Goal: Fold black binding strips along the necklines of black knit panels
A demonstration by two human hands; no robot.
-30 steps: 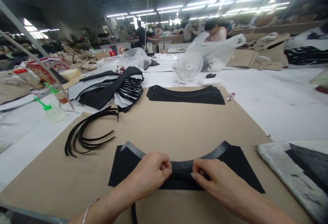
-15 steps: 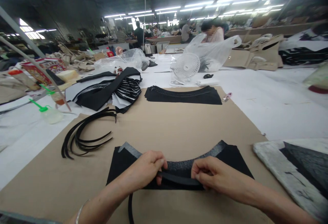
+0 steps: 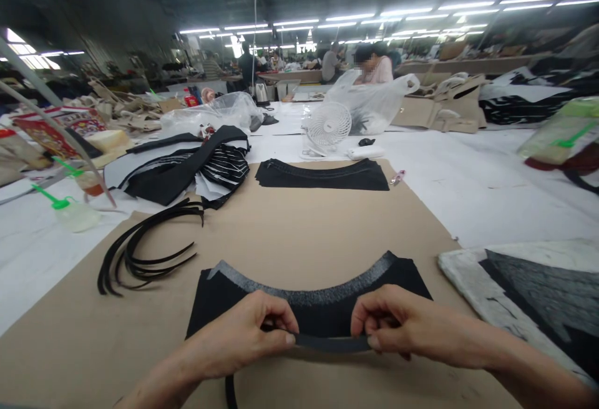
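Drawn nearer the camera than half a second ago, a narrow black strip [image 3: 332, 343] now runs along the near edge of a black panel [image 3: 322, 320]. From the left: a green-tipped bottle [image 3: 75, 217] on the white bench [image 3: 486, 172], then loose curved strips [image 3: 125, 250], apparently kept within reach on brown sheeting [image 3: 322, 228]. Next, the left hand [image 3: 255, 331] pinches the strip between thumb and fingers. Centrally, the panel lies flat, its speckled grey band [image 3: 304, 296] uncovered; both hands hide parts of it. The right hand's [image 3: 397, 325] grip pinches the strip too, seemingly to steady the span between. Farther right, a pale slab [image 3: 450, 264] bearing dark material [image 3: 533, 290] perhaps limits room.
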